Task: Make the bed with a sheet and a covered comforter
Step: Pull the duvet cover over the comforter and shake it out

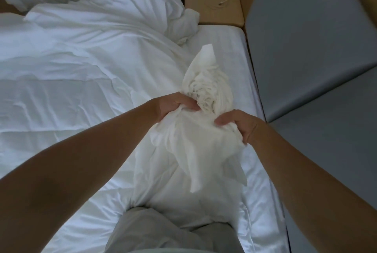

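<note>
We clamp the curled fingers of our left hand [177, 106] and right hand [239, 124] on the bunched white cloth [204, 142], its long axis running away from us, tip toward the nightstand [216, 15].

Clothed at the near edge in pale grey-green, softly creased fabric legwear [163, 230]. Bare-armed down to left hand [175, 108] and right hand [238, 126].
</note>
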{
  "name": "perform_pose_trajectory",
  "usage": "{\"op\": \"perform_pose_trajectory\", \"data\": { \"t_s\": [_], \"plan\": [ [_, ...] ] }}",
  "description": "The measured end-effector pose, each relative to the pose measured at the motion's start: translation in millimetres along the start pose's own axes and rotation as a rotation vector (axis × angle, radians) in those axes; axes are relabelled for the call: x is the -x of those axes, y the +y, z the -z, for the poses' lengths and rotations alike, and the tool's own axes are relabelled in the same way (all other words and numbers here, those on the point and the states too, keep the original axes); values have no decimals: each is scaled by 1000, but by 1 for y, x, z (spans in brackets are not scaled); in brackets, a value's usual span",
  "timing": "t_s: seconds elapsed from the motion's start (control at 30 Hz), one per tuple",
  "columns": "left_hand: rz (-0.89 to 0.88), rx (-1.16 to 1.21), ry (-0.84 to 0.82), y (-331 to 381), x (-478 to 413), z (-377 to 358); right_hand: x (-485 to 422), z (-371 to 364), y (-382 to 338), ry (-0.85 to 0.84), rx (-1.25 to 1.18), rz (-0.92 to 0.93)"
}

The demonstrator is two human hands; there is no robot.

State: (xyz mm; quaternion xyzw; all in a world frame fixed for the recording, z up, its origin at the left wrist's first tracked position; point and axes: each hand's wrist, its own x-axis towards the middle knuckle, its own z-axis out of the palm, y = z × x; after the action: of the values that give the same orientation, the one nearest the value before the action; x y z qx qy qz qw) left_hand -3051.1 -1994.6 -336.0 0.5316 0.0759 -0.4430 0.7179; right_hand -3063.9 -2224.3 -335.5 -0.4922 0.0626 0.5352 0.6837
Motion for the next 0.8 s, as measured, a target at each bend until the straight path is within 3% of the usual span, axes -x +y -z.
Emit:
{"op": "perform_pose_trajectory", "data": {
  "t_s": [0.1,0.2,0.33,0.4,0.53,0.63,0.7,0.8],
  "plan": [
    [150,-112,-136,-3,6,-9,-5,7,-6,60,-6,66],
    [179,-84,-275,-7,0,-27,-6,9,-11,156,-41,190],
    [79,70,-281,-18,-8,-47,0,14,-19,244,-91,286],
    [-16,130,-268,-21,-12,-49,1,23,-17,303,0,266],
    [-124,190,-258,-17,-5,-42,3,30,-15,228,-59,208],
    [-109,25,-182,-10,-15,-21,3,37,-18,221,-49,167],
    [-113,-96,-30,-7,-27,-12,3,41,-16,223,-75,127],
    [-205,-126,161,-9,-40,-19,4,42,-7,97,-118,75]
  ]
}}
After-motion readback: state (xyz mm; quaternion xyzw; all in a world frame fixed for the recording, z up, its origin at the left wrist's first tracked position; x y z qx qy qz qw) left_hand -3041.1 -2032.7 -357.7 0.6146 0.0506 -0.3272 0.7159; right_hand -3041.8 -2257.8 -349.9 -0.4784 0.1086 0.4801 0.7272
